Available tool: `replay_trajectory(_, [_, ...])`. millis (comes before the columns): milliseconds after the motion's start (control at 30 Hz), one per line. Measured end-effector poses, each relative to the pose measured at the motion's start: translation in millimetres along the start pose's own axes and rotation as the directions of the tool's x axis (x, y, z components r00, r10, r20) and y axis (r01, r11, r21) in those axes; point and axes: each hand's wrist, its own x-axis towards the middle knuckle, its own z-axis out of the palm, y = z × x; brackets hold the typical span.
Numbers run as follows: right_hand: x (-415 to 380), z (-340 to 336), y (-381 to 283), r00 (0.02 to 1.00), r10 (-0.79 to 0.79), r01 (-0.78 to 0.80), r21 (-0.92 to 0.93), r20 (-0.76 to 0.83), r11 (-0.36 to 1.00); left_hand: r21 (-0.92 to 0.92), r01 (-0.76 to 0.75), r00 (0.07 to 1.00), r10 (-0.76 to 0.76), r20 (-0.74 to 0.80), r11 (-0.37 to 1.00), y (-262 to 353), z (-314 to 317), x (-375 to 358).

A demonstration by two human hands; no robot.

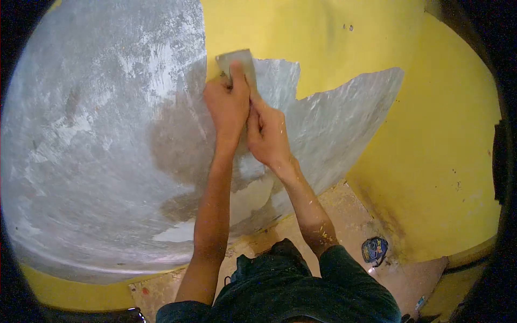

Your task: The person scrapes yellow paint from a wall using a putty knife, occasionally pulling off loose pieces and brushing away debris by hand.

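Both my hands grip one scraper [237,60], its flat metal blade pressed against the wall at the edge of the yellow paint [301,32]. My left hand [227,105] lies over the blade's lower part, a finger stretched up along it. My right hand [267,133] is closed around the handle just below, touching the left hand. The handle itself is hidden inside my fingers. Left of the blade the wall is scraped down to bare grey plaster [91,134]. Paint flecks stick to my forearms.
Yellow paint still covers the wall above and to the right, with a corner turning at the right [441,161]. Below lies a dusty floor [350,215] with a small blue and yellow object [374,250] on it. My dark clothing fills the bottom.
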Motion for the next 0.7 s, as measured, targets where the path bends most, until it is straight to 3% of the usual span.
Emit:
replay_trajectory(133, [-8.6,-1.1,-9.0,0.990,0.123,-0.126,0.043,0.070,0.991,-0.048,0.008,1.000,-0.007,0.013,0.999,-1.5,-4.9,-5.7])
replay_trajectory(267, [-5.7,1.5,-18.3,0.993,0.096,-0.097,0.019,0.062,0.995,-0.009,0.093,0.994,-0.092,0.059,0.996,-1.2,-7.8,-0.3])
replay_trajectory(333, [1.8,-3.9,-27.1,0.968,0.229,-0.238,0.087,0.106,0.967,-0.037,0.075,0.995,-0.072,0.069,0.997,0.8,-7.5,0.8])
replay_trajectory(533, [-10.3,11.2,-10.5,0.999,0.031,-0.031,-0.001,-0.034,1.000,-0.043,0.033,0.998,-0.031,0.052,0.999,-14.8,-2.5,1.0])
replay_trajectory(633, [4.3,0.1,-21.4,0.986,0.168,-0.168,0.061,0.019,0.984,-0.025,-0.004,0.998,0.006,0.062,1.000,-3.8,-0.5,8.3])
replay_trajectory(700, [-10.7,6.9,-14.9,0.990,0.138,-0.138,0.068,0.006,0.988,-0.043,-0.005,0.997,0.008,0.071,0.999,-5.9,-0.3,5.9])
